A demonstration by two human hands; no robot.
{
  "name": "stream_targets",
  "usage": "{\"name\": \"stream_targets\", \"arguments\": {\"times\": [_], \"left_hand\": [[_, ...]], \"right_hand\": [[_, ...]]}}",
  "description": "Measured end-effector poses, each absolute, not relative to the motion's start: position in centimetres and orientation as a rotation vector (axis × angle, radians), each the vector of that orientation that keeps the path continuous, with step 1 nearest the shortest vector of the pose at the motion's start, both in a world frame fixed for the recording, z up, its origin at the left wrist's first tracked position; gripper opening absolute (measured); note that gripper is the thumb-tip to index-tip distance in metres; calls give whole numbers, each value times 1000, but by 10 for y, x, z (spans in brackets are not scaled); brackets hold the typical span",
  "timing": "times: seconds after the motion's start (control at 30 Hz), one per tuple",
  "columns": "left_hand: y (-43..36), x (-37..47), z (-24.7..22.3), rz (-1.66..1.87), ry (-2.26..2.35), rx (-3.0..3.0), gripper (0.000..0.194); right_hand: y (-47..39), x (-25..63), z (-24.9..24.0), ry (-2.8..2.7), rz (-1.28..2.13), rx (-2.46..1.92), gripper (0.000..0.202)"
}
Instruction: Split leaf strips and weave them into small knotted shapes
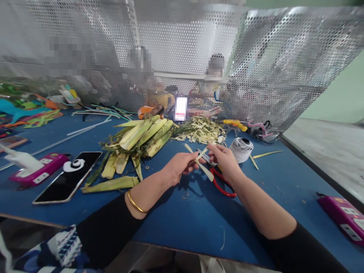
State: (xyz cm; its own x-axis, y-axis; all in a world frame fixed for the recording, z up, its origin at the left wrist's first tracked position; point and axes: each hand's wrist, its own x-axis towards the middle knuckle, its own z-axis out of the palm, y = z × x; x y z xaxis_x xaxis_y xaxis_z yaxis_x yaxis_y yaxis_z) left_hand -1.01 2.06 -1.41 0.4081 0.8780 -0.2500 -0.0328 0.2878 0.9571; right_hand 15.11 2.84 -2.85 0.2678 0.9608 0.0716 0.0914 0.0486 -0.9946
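Observation:
Pale corn husk strips [207, 172] cross each other between my hands, above the blue table. My left hand [184, 165] pinches them near the crossing. The fingertips of my right hand [221, 153] are closed on the upper end of one strip. Under and beside my right hand lie red-handled scissors [223, 184], their blades partly hidden. Just right of that hand stands a spool of white string [241, 149]. To the left of my left hand is a heap of green-yellow corn husks [148, 136], with a loose husk [113, 184] in front of it.
Husk scraps [201, 129] are piled at the back, beside a lit phone [181, 108]. A dark phone [69, 178] and a purple power strip [41, 169] lie left. Another power strip [345, 216] sits right. A yellow glue gun [235, 124] lies before the perforated metal screen [182, 45].

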Motion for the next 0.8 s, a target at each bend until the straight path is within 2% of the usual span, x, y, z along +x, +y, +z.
{"name": "stream_targets", "arguments": {"times": [0.1,0.23,0.37,0.53,0.67,0.8], "left_hand": [[19,-8,-15,768,965,1150,35],[16,-6,-15,833,1014,1174,29],[16,-5,-16,935,1104,1203,31],[17,-4,-17,933,1158,1220,28],[17,-5,-17,922,1152,1216,27],[17,-6,-16,876,1046,1169,37]], "right_hand": [[24,145,-26,-914,1271,-1235,33],[21,141,-24,-736,1316,-1198,29],[23,142,-25,-589,1478,-1090,13],[24,143,-24,-557,1426,-964,4],[19,139,-23,-686,1491,-988,14],[15,136,-25,-825,1421,-970,22]]}}
